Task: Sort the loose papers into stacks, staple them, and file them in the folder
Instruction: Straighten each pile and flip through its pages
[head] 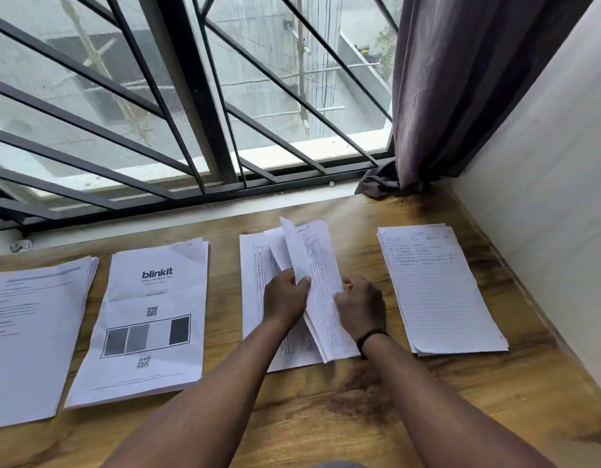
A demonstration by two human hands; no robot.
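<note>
Several stacks of white paper lie in a row on the wooden table (326,417). Far left is a stack of printed text sheets (32,332), then a stack topped by a "blinkit" sheet (150,319), then a stack of table-printed forms (255,288), and at the right a stack of lined handwritten sheets (437,292). My left hand (284,298) and my right hand (360,305) both grip a few sheets (314,261) lifted on edge above the forms stack. The lifted sheets are blurred.
A barred window (191,113) runs along the table's far edge. A dark curtain (461,89) hangs at the back right, its hem on the table corner. A white wall (545,197) borders the table's right side. A black band circles my right wrist (371,337).
</note>
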